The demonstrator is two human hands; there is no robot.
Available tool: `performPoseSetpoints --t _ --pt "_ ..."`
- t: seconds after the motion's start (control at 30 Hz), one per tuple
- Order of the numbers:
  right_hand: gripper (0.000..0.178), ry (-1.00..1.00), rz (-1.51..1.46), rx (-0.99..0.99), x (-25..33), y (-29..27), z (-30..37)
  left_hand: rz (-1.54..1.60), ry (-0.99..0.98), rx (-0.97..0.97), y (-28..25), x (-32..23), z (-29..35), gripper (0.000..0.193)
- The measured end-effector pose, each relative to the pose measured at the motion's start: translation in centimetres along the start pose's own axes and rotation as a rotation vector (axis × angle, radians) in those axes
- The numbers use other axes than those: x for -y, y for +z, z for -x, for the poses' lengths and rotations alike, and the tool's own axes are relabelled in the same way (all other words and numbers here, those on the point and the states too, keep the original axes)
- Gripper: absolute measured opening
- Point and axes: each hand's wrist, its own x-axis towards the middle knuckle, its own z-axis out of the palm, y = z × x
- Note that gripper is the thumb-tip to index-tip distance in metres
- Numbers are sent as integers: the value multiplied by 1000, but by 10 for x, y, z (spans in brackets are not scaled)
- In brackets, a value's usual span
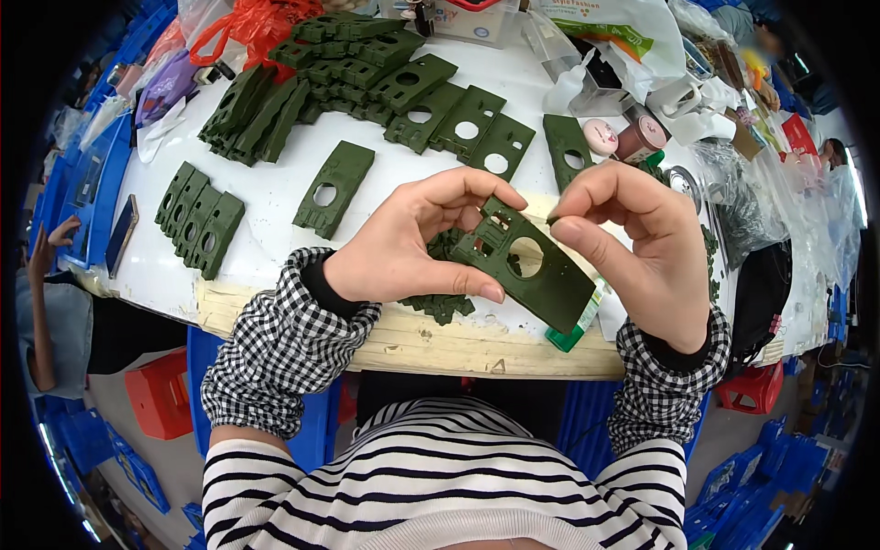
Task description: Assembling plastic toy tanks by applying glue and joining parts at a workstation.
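My left hand [394, 243] grips a dark green plastic model tank hull top [561, 286] by its edges, thumb on the near side and fingers on the far side. The piece is tilted and has a round hole and small square openings. Just off its far right edge, my right hand [646, 252] pinches a tiny dark green part [553, 220], mostly hidden by the fingertips. Beneath the left hand lies a heap of small green parts [445, 307]. A green-capped bottle [568, 335] rests below the hull top, partly covered by it.
More green hull tops lie in a large pile [357, 64], in a row at left [200, 220], and singly [335, 188]. Pink-lidded jars [640, 137] stand at right near plastic bags [752, 197]. A red bag [252, 32] sits behind. Another person's hand [64, 231] shows far left.
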Motion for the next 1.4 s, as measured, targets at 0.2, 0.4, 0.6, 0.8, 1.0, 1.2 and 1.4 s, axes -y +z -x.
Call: performPoseSetpoints --t 0.2,0.4,0.6,0.8,1.0,1.2,1.4 --pt "10 -119 196 87 -11 14 -3 -44 -8 16 0 3 0 74" --pt "9 -126 214 102 -17 20 -3 -109 -47 14 1 2 1 73" --pt "8 -133 222 113 -20 21 -4 -169 -49 12 1 2 1 74" --pt "9 -166 235 119 -24 22 -4 -203 -58 15 1 2 1 74" --pt "10 -165 253 109 -23 24 -4 -202 -52 16 0 5 2 75" --pt "12 -185 272 106 -26 24 -4 -230 -32 15 0 6 2 75" --pt "12 -208 295 81 -25 27 -3 -251 97 1 1 12 0 65"
